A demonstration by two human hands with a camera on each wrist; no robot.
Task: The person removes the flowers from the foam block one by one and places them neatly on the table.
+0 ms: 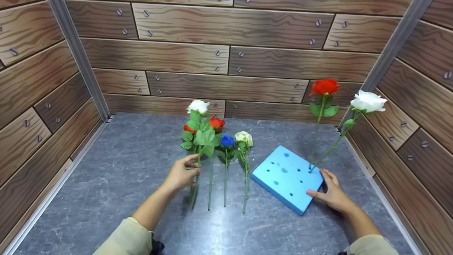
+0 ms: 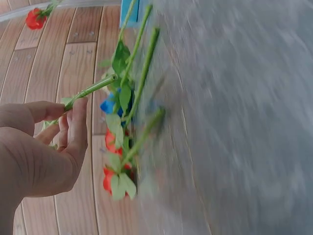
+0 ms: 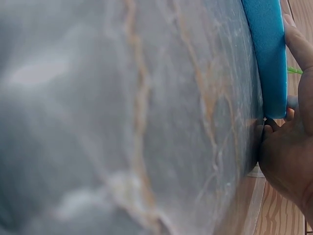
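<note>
Over the left-middle of the grey counter (image 1: 116, 170), the left hand (image 1: 181, 174) pinches the stem of a white rose (image 1: 198, 106) between thumb and fingers, the stem's cut end raised clear of the surface. Just beside it lie two red roses (image 1: 217, 123), then a blue rose (image 1: 227, 140) and a cream rose (image 1: 244, 138), stems pointing toward the person. To the right, the right hand (image 1: 333, 195) grips a corner of a blue foam block (image 1: 287, 182), its fingers and thumb round the edges. From holes near the block's far right edge rise an upright red rose (image 1: 324, 87) and a second white rose (image 1: 368, 101), tilted right.
</note>
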